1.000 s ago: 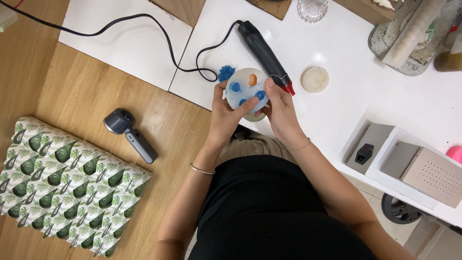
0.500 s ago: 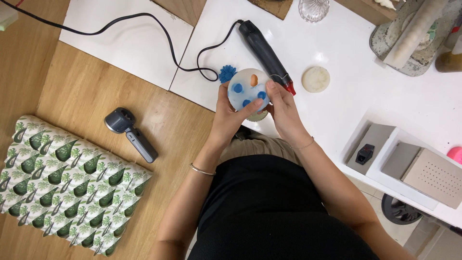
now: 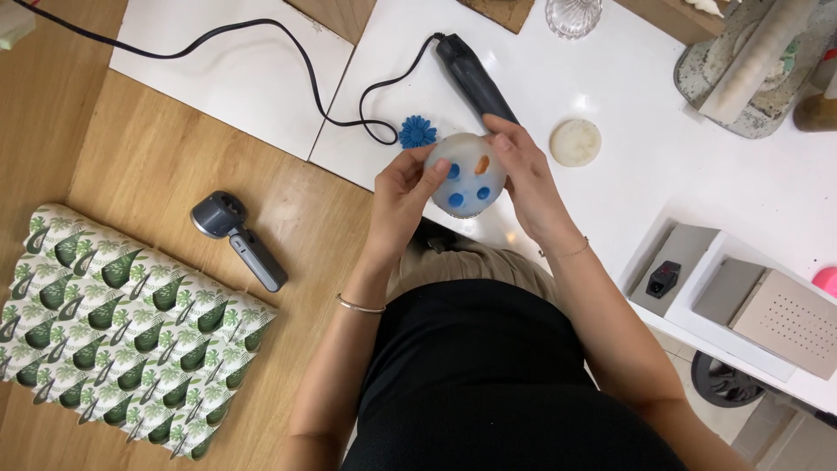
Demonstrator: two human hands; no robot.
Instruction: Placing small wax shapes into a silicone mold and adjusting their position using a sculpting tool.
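White worktop (image 3: 663,174) over a wooden floor (image 3: 157,166), seen from above.

Nearest: person's black top and beige waistband. Left hand (image 3: 403,194) and right hand (image 3: 521,173) both grasp a translucent round disc (image 3: 465,174) with blue dots and one orange mark, held between them just above the worktop edge, fingers pinching opposite rims.

Handling, judged: light and rigid-looking, smooth and possibly slippery; best held by the rim, as now.

Left, on the floor: leaf-print cushion (image 3: 122,327); grey handheld device (image 3: 237,237).

Beyond the hands: blue flower piece (image 3: 418,132); corded black tool (image 3: 473,78); pale round disc (image 3: 575,142); glass dish (image 3: 573,15).

Right: grey boxes (image 3: 754,305).

Change: against the earlier frames the translucent round disc is tilted differently, with fewer blue dots showing; both hands keep their grip.
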